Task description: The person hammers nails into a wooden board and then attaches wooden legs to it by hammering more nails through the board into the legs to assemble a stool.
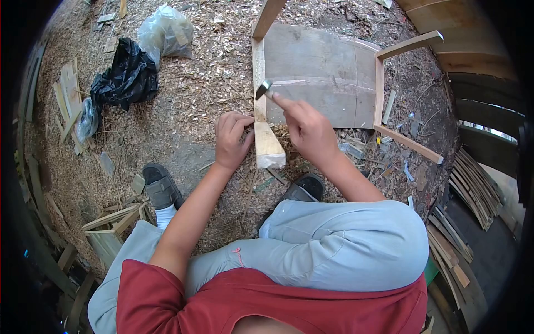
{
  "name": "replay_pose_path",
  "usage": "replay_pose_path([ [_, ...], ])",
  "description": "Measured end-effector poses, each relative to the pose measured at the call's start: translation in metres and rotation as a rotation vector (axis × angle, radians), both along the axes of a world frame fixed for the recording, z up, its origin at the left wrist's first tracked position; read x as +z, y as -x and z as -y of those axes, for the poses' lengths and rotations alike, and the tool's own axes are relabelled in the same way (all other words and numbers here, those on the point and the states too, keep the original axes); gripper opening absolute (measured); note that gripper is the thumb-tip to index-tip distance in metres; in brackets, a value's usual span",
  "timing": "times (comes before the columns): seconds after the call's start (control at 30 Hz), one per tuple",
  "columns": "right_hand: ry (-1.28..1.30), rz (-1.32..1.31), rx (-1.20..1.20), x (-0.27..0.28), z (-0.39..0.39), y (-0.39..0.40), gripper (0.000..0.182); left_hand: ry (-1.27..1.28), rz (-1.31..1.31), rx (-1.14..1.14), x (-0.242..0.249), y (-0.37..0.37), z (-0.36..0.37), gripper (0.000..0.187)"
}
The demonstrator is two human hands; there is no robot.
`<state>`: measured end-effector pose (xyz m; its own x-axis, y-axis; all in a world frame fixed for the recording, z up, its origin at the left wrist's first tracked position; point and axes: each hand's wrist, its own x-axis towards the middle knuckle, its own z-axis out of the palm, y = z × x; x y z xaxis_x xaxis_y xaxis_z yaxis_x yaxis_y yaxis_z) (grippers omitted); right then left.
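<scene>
My right hand [308,129] is closed round a hammer, whose metal head [263,89] is over the near rail of an upturned wooden frame. My left hand [232,139] is at the left side of the corner where that rail [259,67] meets a wooden leg [268,142] pointing toward me. Its fingers are curled, with the tips against or very close to the wood. Anything pinched between them is too small or hidden to make out. A grey board panel [311,72] fills the frame, and more legs stick out at its other corners.
Wood chips cover the ground. A black plastic bag [127,75] and a clear bag [166,32] lie at upper left, near loose wood strips [68,100]. Stacked slats [473,186] lie at right by a plank wall [484,100]. My sandalled feet [161,186] flank the leg.
</scene>
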<state>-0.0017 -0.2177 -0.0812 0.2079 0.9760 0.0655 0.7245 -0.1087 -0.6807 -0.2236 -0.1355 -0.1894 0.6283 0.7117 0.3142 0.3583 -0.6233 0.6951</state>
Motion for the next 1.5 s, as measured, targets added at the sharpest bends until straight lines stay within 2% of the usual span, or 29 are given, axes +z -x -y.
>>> replay_pose_path([
  [0.13,-0.071,-0.053,-0.030,0.002,0.000,0.006,0.054,0.000,-0.003,0.001,0.001,0.000,0.001,0.042],
  [0.2,0.203,0.115,0.089,-0.003,0.005,0.008,0.058,-0.009,-0.003,0.002,0.001,0.001,0.000,0.042],
  [0.23,0.203,0.114,0.089,-0.004,0.007,0.006,0.058,-0.002,-0.009,0.004,0.001,0.002,0.000,0.042],
  [0.33,0.192,0.083,0.067,0.007,0.002,0.003,0.059,-0.003,-0.010,0.012,0.004,-0.001,0.000,0.041],
  [0.4,-0.031,-0.054,-0.023,0.010,-0.004,0.004,0.056,0.013,-0.024,0.013,0.001,0.001,0.001,0.042],
  [0.43,-0.031,-0.053,-0.022,0.007,-0.006,0.004,0.056,0.013,-0.023,0.014,0.000,0.001,0.001,0.042],
  [0.5,-0.135,-0.152,-0.110,-0.003,-0.013,0.003,0.052,-0.004,-0.032,0.011,0.002,0.000,-0.002,0.057],
  [0.53,-0.137,-0.152,-0.109,-0.008,-0.016,0.001,0.052,-0.006,-0.032,0.012,0.003,-0.001,-0.003,0.057],
  [0.6,-0.009,-0.328,-0.236,-0.018,-0.020,-0.004,0.048,-0.001,-0.142,0.016,0.011,-0.007,-0.006,0.079],
  [0.63,-0.008,-0.327,-0.236,-0.026,-0.023,-0.007,0.048,0.001,-0.142,0.016,0.014,-0.010,-0.008,0.079],
  [0.7,-0.045,-0.214,-0.172,-0.036,-0.031,-0.012,0.048,-0.043,-0.199,0.005,0.014,-0.014,-0.015,0.094],
  [0.8,0.025,-0.219,-0.102,-0.033,-0.042,-0.019,0.049,-0.081,-0.276,-0.054,0.008,-0.012,-0.026,0.098],
  [0.93,-0.132,-0.099,-0.062,-0.035,-0.053,-0.023,0.049,-0.101,-0.330,-0.062,0.005,-0.012,-0.024,0.098],
  [1.0,-0.064,-0.018,0.063,-0.035,-0.054,-0.027,0.047,-0.155,-0.296,0.010,0.008,-0.016,-0.022,0.068],
  [1.1,-0.084,-0.115,-0.016,-0.014,-0.056,-0.021,0.047,-0.159,-0.320,-0.012,0.015,-0.016,-0.021,0.067],
  [1.23,-0.191,-0.116,-0.054,-0.023,-0.054,-0.015,0.047,-0.117,-0.301,-0.009,0.015,-0.016,-0.021,0.067],
  [1.3,-0.135,-0.003,0.081,-0.038,-0.054,-0.017,0.048,-0.115,-0.305,-0.045,0.013,-0.014,-0.022,0.096],
  [1.33,-0.138,-0.004,0.080,-0.043,-0.050,-0.021,0.048,-0.117,-0.306,-0.047,0.012,-0.014,-0.022,0.096],
  [1.4,-0.063,-0.068,0.017,-0.020,-0.052,-0.020,0.047,-0.146,-0.312,-0.015,0.018,-0.017,-0.021,0.071],
  [1.43,-0.062,-0.067,0.016,-0.012,-0.053,-0.017,0.047,-0.145,-0.311,-0.016,0.017,-0.017,-0.021,0.071],
  [1.5,-0.230,-0.140,-0.080,-0.001,-0.057,-0.010,0.048,-0.140,-0.300,-0.009,0.016,-0.017,-0.021,0.071],
])
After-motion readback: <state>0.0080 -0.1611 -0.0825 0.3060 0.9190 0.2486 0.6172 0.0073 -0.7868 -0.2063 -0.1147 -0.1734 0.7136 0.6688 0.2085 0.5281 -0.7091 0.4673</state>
